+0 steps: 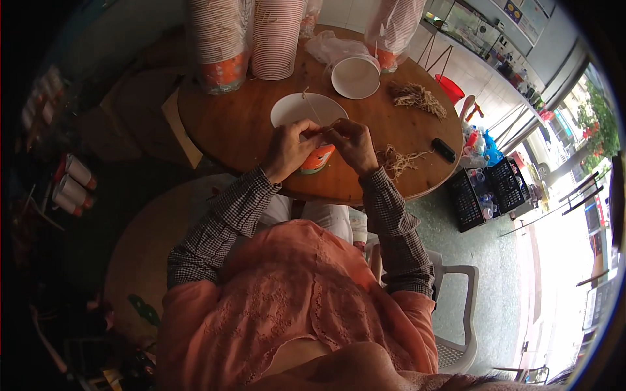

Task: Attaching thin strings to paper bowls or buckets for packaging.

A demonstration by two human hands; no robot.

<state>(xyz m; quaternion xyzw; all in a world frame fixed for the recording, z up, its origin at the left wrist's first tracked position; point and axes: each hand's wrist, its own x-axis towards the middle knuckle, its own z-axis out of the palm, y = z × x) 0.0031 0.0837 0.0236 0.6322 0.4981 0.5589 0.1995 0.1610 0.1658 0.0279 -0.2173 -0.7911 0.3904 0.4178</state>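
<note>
A large paper bucket (293, 109), white inside with an orange printed outside, stands near the front edge of the round wooden table. Over its near rim my left hand (291, 150) and my right hand (355, 147) meet, thumbs and fingertips pinched together. A thin strand of twine (312, 107) runs from between my fingertips across the bucket's mouth to the far rim. The exact grip of each fingertip on the twine is partly hidden by the fingers. Beside my right hand lies a loose tangle of tan twine (399, 160).
Tall stacks of paper buckets (278, 39) in plastic stand at the table's back. Another white bucket (356, 78) lies tipped there. A twine bundle (417, 99) and a black oblong object (444, 150) lie right. Black crates (479, 195) and a white chair (466, 287) stand on the floor.
</note>
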